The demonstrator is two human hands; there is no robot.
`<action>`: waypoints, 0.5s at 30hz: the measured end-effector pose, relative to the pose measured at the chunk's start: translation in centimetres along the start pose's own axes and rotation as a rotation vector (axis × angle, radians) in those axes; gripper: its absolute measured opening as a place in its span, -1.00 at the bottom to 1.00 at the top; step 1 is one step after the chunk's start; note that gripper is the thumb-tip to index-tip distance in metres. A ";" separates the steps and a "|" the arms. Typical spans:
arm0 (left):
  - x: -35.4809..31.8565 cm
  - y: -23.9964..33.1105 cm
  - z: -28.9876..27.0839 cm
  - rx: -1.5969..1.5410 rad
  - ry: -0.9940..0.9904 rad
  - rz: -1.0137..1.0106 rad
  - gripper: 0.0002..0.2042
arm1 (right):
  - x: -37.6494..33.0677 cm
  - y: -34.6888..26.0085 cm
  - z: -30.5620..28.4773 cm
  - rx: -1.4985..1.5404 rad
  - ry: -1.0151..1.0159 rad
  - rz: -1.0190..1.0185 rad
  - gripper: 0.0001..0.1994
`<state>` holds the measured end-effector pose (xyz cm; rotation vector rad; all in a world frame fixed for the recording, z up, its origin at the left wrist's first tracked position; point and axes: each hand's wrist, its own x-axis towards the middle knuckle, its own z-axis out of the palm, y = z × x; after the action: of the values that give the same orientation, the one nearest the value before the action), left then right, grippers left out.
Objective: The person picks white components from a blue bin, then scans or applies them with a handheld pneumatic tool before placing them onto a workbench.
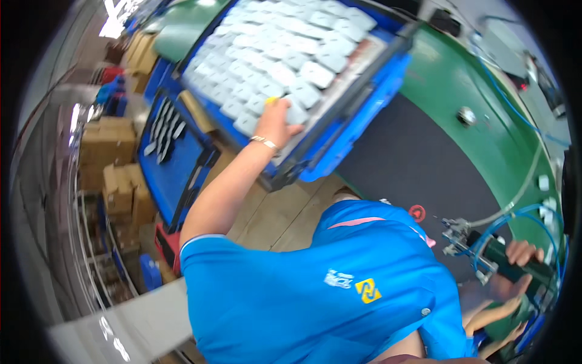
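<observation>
My left hand [277, 126] reaches up to a blue tray filled with rows of small white rounded plastic housings [282, 73]. Its fingers and thumb close around one white plastic housing [295, 113] at the tray's near edge. A yellow cover sits on one fingertip, and a bracelet circles the wrist. Far to the right, blurred fingers [524, 252] curl over a dark green bar beside a metal fitting with blue hoses [459, 235]. I take these for my right hand, but its forearm is smeared and the grip is unclear.
Another blue tray [176, 187] with dark and white pieces stands lower left, near cardboard boxes [108, 145]. A green bench [445, 79] with a dark mat curves along the right. A red ring [417, 213] lies near my body. A co-worker's forearm [500, 346] shows lower right.
</observation>
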<state>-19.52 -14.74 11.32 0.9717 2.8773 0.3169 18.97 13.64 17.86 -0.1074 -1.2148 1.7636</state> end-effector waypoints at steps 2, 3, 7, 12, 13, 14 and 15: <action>1.0 -0.9 1.0 -0.020 0.061 0.116 -0.51 | -1.2 0.0 -0.3 0.122 0.110 0.103 -0.57; 1.4 -1.1 1.2 0.048 0.074 0.179 -0.53 | -0.9 0.1 -0.6 0.082 0.051 0.064 -0.57; -0.4 -0.2 -1.0 0.324 0.168 0.209 -0.47 | -0.7 1.6 -0.5 -0.075 0.167 -0.047 -0.55; -0.8 15.9 -6.0 -0.044 0.329 0.705 -0.60 | -2.4 -1.6 -4.6 -0.225 0.302 -0.107 -0.49; -1.1 19.6 -5.3 -0.214 0.184 0.856 -0.64 | -2.5 -2.2 -5.5 -0.258 0.323 -0.118 -0.48; -1.1 23.4 -3.9 -0.221 0.015 0.935 -0.65 | -2.7 -2.8 -6.4 -0.295 0.349 -0.128 -0.48; -1.5 27.4 -2.7 -0.210 -0.164 1.008 -0.67 | -3.3 -3.8 -7.1 -0.317 0.384 -0.133 -0.48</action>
<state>-2.59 5.16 20.10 2.1734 1.9264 0.5357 27.08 16.19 15.83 -0.5158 -1.1751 1.3474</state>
